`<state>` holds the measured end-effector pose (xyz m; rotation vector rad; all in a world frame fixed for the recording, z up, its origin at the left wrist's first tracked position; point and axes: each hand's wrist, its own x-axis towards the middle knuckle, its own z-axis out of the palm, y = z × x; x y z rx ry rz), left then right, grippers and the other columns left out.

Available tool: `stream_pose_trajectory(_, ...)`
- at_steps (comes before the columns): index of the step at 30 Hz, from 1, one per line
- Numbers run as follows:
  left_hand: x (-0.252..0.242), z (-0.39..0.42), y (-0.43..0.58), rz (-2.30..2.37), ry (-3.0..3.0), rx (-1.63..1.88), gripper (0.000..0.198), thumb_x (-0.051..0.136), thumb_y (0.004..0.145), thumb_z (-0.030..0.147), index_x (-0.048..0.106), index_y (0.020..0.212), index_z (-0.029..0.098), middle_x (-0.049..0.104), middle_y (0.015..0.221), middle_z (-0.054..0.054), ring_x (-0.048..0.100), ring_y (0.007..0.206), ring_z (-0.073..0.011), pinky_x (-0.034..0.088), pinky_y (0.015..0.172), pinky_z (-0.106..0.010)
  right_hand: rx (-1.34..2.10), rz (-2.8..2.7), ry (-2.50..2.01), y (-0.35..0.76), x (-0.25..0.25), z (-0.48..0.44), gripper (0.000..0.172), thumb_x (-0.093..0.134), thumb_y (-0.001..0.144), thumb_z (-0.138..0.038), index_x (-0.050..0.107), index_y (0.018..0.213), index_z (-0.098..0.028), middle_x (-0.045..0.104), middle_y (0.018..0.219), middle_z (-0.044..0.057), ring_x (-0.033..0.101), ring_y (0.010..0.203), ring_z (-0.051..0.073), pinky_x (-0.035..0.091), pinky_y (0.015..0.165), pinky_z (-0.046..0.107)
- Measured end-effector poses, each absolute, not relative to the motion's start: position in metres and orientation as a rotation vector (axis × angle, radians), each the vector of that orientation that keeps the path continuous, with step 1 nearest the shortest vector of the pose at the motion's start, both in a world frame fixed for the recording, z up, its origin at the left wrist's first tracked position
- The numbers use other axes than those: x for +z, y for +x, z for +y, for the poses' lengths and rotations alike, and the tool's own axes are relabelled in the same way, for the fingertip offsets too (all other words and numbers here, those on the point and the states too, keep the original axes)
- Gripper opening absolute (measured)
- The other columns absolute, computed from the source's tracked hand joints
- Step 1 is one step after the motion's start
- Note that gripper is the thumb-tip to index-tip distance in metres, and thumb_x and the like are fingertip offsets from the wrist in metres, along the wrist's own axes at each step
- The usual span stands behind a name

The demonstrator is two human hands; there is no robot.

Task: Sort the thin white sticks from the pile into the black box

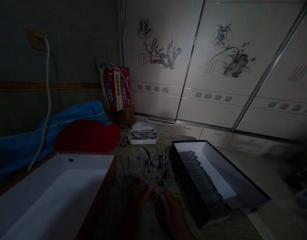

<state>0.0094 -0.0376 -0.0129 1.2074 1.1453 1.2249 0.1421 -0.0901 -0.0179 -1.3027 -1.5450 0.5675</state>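
Low in the middle, my left hand point(140, 196) has its fingers closed around a slim, pale pen point(157, 191). My right hand point(169, 208) pinches the same pen near its other end, close to the left fingertips. Dim light hides fine detail, including whether a second thin piece is in my left fingers. Just beyond my hands, many slim pens or pen parts point(137, 163), pale with dark ends, are heaped on the table. To the right, a dark-edged box point(219, 166) with a white inside holds a long row of pens point(197, 170).
On the left stands a large box point(59, 200) with brown edges and a white inside. A white tray point(143, 141) of thin sticks is at the table's far side. Red cloth point(87, 136), blue cloth point(75, 111) and a red carton point(115, 88) lie beyond, before sliding cabinet doors point(158, 73).
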Motion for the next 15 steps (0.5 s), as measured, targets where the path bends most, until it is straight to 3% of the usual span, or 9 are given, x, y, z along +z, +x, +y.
stream_pose_trajectory(3, -0.006, -0.040, 0.008, 1.197, 1.230, 1.231, 0.024, 0.064, 0.070, 0.042, 0.070, 0.072, 0.019, 0.069, 0.071, -0.004, 0.064, 0.071, -0.0211, 0.051, 0.067, -0.029, 0.592, -1.546, -1.303, 0.141, -0.012, -0.091, 0.029, 0.044, 0.091, -0.041, 0.066, 0.079, -0.026, 0.067, 0.066, 0.001, 0.062, 0.058, 0.016, 0.047, 0.055, 0.021)
stream_pose_trajectory(5, -0.005, -0.042, 0.009, 1.245, 1.267, 1.228, 0.021, 0.065, 0.069, 0.040, 0.069, 0.069, 0.020, 0.070, 0.071, -0.004, 0.064, 0.072, -0.0216, 0.051, 0.068, -0.029, 0.601, -1.538, -1.326, 0.142, -0.009, -0.092, 0.024, 0.045, 0.091, -0.038, 0.066, 0.089, -0.025, 0.069, 0.075, 0.002, 0.064, 0.065, 0.016, 0.049, 0.059, 0.021)
stream_pose_trajectory(10, -0.014, -0.045, 0.016, 1.223, 1.330, 1.186, 0.021, 0.067, 0.067, 0.039, 0.069, 0.071, 0.018, 0.072, 0.075, -0.006, 0.065, 0.079, -0.0240, 0.050, 0.075, -0.032, 0.568, -1.574, -1.303, 0.146, -0.013, -0.091, 0.031, 0.051, 0.088, -0.033, 0.057, 0.117, -0.023, 0.066, 0.112, 0.006, 0.063, 0.101, 0.017, 0.049, 0.083, 0.024)
stream_pose_trajectory(15, -0.006, -0.052, 0.018, 1.248, 1.387, 1.243, 0.025, 0.062, 0.072, 0.035, 0.069, 0.091, 0.018, 0.072, 0.094, -0.010, 0.066, 0.090, -0.0240, 0.050, 0.081, -0.034, 0.438, -1.518, -1.379, 0.152, -0.019, -0.085, 0.034, 0.042, 0.092, -0.038, 0.064, 0.106, -0.018, 0.069, 0.102, 0.010, 0.065, 0.092, 0.020, 0.050, 0.081, 0.029)
